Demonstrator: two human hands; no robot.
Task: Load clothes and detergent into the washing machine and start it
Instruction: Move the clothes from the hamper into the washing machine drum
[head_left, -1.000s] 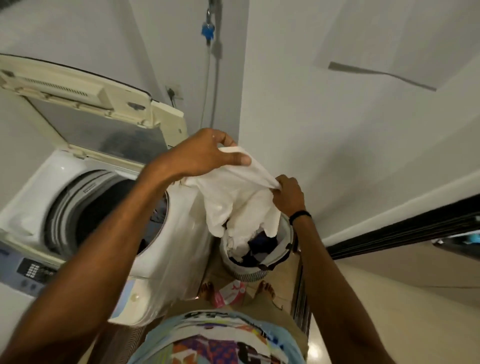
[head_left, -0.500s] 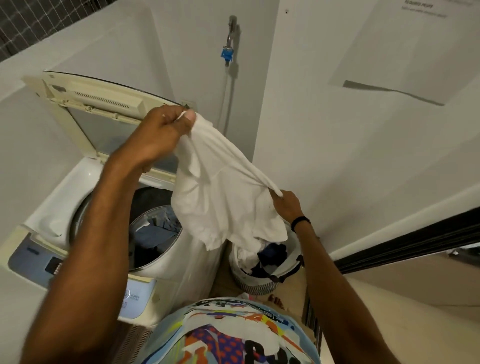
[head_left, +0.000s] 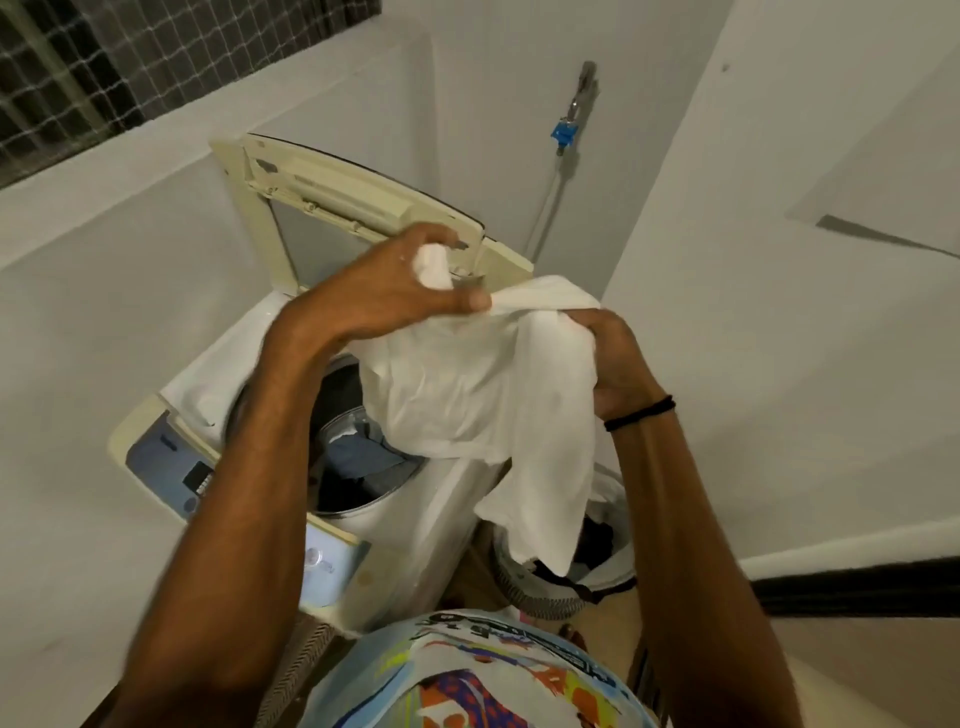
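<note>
Both hands have drawn together since half a second ago. The left hand (head_left: 395, 280) has dropped from its high reach and the right hand (head_left: 618, 358) has risen to meet it. The limp white fabric garment (head_left: 483, 389), then stretched between them, is now gathered into a loose bundle. The left fingers are curled round a wad of its upper edge. The right hand, which wears a thin black wristband (head_left: 639, 413), grips a fold at the other side. Neither hand is free.

The bundle hangs between the hands, above the right rim of the round dark drum opening (head_left: 348, 395) of the cream-and-white top-loading washing machine (head_left: 208, 374). The machine's cream plastic lid (head_left: 332, 208) stands raised behind the left hand. The garment's lower tail droops beside the machine, over the round striped-rim laundry basket (head_left: 540, 597) on the floor, which holds dark clothes. Blue-grey clothes (head_left: 363, 457) already lie in the drum.

Loading looks to be midway. The next move calls for carrying the bundle leftward over the opening and releasing with both hands, so that the tail drops inside rather than draping over the rim. Detergent and the pale blue control panel (head_left: 171, 462) look yet to come.
</note>
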